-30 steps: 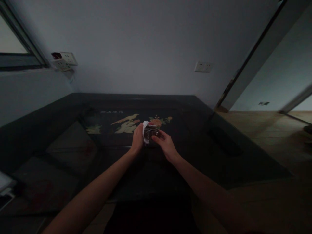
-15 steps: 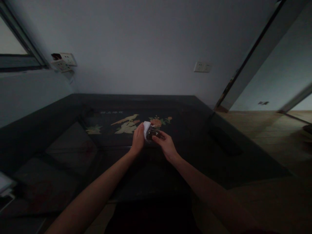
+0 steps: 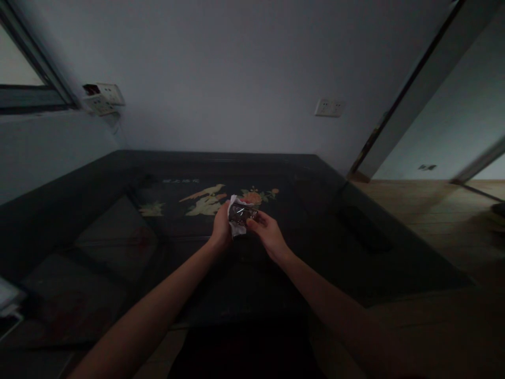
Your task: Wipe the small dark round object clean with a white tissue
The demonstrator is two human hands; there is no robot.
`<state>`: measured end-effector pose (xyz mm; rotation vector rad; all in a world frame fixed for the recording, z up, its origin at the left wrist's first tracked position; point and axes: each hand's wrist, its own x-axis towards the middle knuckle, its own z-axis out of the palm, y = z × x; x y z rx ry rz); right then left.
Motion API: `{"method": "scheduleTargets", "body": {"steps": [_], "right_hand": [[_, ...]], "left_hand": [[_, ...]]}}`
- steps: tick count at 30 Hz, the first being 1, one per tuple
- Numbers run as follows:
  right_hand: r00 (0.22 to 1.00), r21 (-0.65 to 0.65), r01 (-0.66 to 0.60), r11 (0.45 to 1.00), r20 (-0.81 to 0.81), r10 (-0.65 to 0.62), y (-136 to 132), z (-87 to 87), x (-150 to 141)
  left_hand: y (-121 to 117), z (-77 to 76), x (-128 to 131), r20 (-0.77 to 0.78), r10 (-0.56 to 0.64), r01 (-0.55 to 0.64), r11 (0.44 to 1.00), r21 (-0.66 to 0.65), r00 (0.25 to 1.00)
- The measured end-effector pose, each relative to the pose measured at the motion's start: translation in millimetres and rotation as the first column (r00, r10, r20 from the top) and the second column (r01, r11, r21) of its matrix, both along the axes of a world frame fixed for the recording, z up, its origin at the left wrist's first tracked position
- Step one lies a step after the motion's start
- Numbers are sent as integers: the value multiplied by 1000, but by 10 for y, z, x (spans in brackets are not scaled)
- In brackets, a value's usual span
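Above the dark glossy table [image 3: 205, 295], both hands meet around a small shiny dark object [image 3: 241, 213], whose kind I cannot make out; it looks glassy or metallic. My left hand [image 3: 221, 225] is closed on a crumpled white tissue [image 3: 238, 230], which lies against the object's left side and shows above and below it. My right hand [image 3: 267, 230] pinches the right end of the object between thumb and fingers. The left fingertips are mostly hidden behind the tissue.
The tabletop bears a bird picture [image 3: 205, 202] and flower picture [image 3: 254, 196]. A long dark object [image 3: 365, 229] lies at right. A pale item [image 3: 10, 302] shows at the left edge. Wall sockets [image 3: 329, 107] are behind, with more sockets [image 3: 104, 99] at the left corner.
The tissue has spread open and now shows below the object too. More of the shiny object is exposed, and it has shifted slightly left into the tissue. The right hand has hardly moved.
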<state>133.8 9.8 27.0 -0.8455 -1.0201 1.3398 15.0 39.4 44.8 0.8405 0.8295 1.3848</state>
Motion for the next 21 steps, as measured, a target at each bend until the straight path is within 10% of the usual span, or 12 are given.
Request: {"method": "scheduleTargets", "body": {"steps": [5,11,17,21], "right_hand": [[999,-8,52,999,7,-52,-5,-7,-5],[997,-10,68,998,31,-68,16,-61,-10],[997,-29,66,997,32,-65,-10,-20,1],[997,-18,69,997,25,-68,-8,-11,6]], "left_hand": [[-80,-20,-27,-377,295,-150,917,368,878],[-151,-26,-50,-532,423,7,778,629,733],[-5,-81,-45,-366,225,-112,946,304,903],[91,-65,-45,-98,-12,12,1000,2,995]]}}
